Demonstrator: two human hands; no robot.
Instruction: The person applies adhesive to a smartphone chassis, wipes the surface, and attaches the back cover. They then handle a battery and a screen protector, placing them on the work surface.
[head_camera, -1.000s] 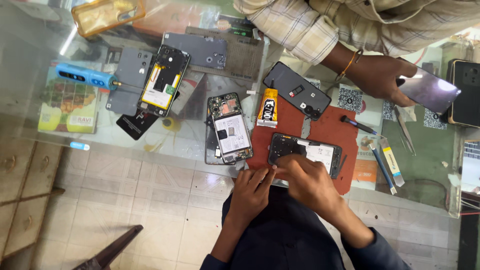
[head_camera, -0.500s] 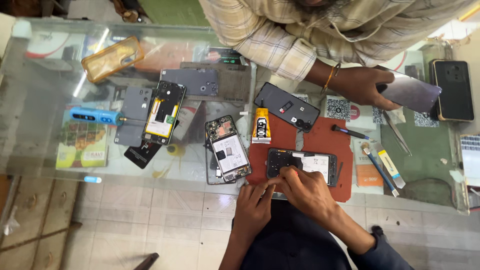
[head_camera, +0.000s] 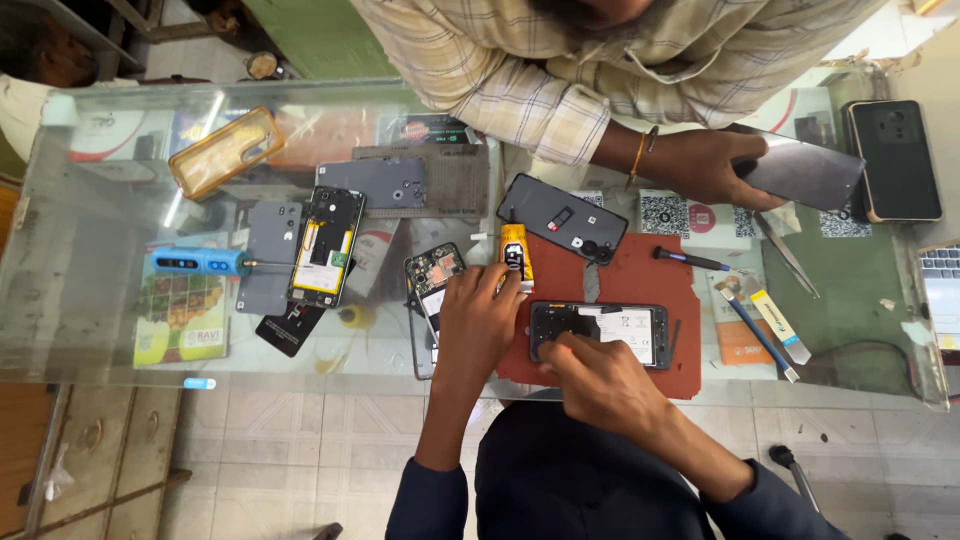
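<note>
Left hand (head_camera: 478, 322) shifted left onto opened phone (head_camera: 433, 285), fingers spread flat; right hand (head_camera: 590, 372), fingertips pinched together, touches near-left edge of opened phone on red mat (head_camera: 600, 332).

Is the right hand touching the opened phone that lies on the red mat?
Touching. In the head view, the right hand rests its fingertips on the lower left edge of the opened phone on the red mat, with no gap.

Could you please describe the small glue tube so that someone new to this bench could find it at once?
Start at the red mat on the glass table. At its upper left corner, by the left hand, lies the glue tube: small, yellow with black, unlike the flat dark phones around it.
</note>
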